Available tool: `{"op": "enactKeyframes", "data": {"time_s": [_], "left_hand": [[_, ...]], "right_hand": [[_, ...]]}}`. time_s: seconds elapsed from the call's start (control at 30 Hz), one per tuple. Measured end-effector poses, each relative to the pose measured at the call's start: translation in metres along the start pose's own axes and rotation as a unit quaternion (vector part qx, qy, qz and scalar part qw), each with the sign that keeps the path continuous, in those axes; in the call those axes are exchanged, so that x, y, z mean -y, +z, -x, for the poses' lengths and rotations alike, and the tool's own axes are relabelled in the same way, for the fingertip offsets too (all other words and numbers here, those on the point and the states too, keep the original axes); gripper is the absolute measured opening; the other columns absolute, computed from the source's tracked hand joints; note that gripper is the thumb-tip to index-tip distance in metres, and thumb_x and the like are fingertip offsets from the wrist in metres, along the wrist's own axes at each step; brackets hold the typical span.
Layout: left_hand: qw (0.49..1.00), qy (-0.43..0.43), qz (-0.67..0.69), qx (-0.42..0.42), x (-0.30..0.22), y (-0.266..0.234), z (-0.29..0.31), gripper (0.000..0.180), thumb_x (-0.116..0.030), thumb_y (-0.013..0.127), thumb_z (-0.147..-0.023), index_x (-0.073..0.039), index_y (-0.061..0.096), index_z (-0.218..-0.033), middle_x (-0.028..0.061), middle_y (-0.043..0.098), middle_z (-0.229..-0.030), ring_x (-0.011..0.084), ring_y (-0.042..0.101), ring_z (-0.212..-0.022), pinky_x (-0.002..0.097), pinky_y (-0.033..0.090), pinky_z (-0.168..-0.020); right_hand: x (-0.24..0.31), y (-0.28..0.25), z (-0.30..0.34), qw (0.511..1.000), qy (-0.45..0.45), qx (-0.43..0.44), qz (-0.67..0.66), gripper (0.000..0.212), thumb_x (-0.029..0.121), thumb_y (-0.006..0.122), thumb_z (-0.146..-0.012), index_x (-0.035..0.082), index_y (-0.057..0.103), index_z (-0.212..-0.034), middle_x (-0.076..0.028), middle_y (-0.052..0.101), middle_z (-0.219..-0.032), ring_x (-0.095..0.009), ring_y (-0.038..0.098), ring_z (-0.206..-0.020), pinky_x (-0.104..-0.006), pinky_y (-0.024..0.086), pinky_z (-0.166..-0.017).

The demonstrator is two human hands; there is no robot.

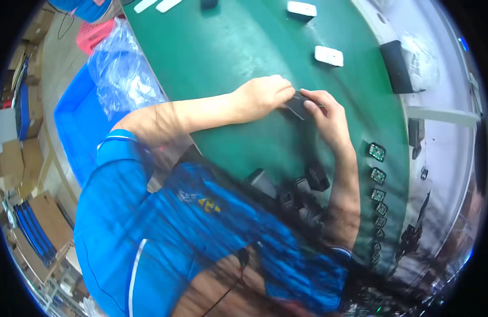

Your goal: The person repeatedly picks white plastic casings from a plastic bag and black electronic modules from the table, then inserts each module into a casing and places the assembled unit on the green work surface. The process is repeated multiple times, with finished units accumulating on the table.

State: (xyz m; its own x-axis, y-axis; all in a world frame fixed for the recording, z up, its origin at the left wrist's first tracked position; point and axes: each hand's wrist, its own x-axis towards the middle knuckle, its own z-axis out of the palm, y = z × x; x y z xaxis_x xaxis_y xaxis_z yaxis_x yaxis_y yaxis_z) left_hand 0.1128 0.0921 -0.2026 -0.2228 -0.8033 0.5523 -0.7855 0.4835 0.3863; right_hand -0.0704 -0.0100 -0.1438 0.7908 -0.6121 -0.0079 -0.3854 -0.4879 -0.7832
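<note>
Over the green table both my hands meet at a small dark, flat, rectangular piece. My left hand pinches its left end with bent fingers. On the other side my right hand grips it between thumb and fingers. Part of the piece is covered by my fingertips, and its exact kind cannot be made out. Closer to my body lie several dark and grey housings, partly behind loose dark strands that blur the view.
Small green circuit boards in dark frames form a row along the right edge. White-topped blocks stand farther off. A black box is beside a clear plastic bag. At left is a blue bin with plastic wrap.
</note>
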Motion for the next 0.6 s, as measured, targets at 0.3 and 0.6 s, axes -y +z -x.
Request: {"op": "enactKeyframes", "data": {"time_s": [0.3, 0.6], "left_hand": [[0.899, -0.281, 0.323, 0.09, -0.021, 0.039, -0.078, 0.026, -0.019, 0.061, -0.088, 0.004, 0.059, -0.101, 0.0172, 0.064, -0.081, 0.0232, 0.064, -0.064, 0.0356, 0.051, -0.061], [0.937, -0.302, 0.156, 0.079, -0.002, 0.083, -0.13, 0.026, -0.029, 0.061, -0.085, -0.006, 0.063, -0.097, 0.0164, 0.067, -0.082, 0.0359, 0.063, -0.083, 0.0445, 0.049, -0.073]], "right_hand": [[-0.043, -0.059, 0.022, 0.943, 0.117, -0.285, -0.127, 0.028, 0.027, 0.057, -0.094, 0.004, 0.064, -0.106, -0.004, 0.065, -0.096, -0.009, 0.057, -0.082, -0.0239, 0.045, -0.07], [-0.131, -0.212, -0.012, 0.893, 0.138, -0.402, 0.149, 0.027, 0.025, 0.058, -0.091, 0.003, 0.064, -0.104, -0.006, 0.067, -0.092, -0.015, 0.061, -0.082, -0.0293, 0.047, -0.075]]}}
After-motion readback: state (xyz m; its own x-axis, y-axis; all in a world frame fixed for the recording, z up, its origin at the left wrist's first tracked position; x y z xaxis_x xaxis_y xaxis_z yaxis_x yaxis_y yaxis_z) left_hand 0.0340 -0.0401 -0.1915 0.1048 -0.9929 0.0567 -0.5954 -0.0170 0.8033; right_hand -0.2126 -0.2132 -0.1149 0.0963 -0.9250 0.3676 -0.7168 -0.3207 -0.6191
